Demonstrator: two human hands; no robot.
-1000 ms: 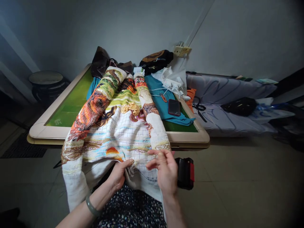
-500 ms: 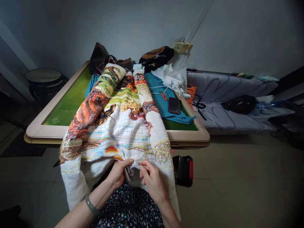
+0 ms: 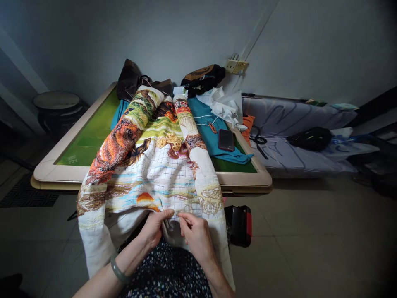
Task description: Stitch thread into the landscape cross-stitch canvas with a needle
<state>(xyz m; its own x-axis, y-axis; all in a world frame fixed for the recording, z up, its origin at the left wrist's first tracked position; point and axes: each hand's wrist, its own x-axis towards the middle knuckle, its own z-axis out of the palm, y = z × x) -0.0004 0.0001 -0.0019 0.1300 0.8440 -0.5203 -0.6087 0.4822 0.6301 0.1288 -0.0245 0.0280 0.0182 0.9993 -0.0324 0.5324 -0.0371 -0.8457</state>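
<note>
Pinching cloth (image 3: 161,167), left grip (image 3: 155,227) near curled right grip (image 3: 197,235)

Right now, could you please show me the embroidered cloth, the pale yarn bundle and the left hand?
Embroidered cloth (image 3: 159,165): head view, on its white gridded middle.
Pale yarn bundle (image 3: 170,142): head view, on its looped middle.
Left hand (image 3: 154,227): head view, on its middle.

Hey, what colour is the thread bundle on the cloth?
The thread bundle is pale yellow, seen in the head view.

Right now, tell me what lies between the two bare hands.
In the head view, a narrow stretch of white, grid-lined embroidered cloth lies between left hand and right hand.
</note>
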